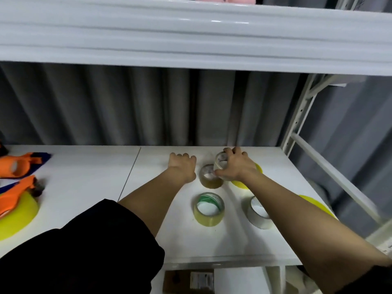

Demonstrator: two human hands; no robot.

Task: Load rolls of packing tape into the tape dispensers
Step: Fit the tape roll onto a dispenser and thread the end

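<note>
— What lies nearest on the bench [84, 194]?
— A black sleeve [80, 251] covers the near left. Just past it stand a yellowish roll with a green core [209, 209] and, to its right, a clear roll [257, 213] partly under the right forearm. At the near left, an orange dispenser [14, 198] sits on a yellow roll [19, 215].
— And farther out?
— A brown roll [211, 177] stands upright in the middle. The right hand [237, 166] holds a pale roll [220, 164], tilted, just above and beside the brown one; its fingers [230, 151] curl over the far rim while the thumb pinches the near edge.
— The left hand [182, 164]?
— It rests palm-down left of the brown roll, fingers loosely curled, holding nothing. A second orange dispenser [19, 164] lies at the far left.
</note>
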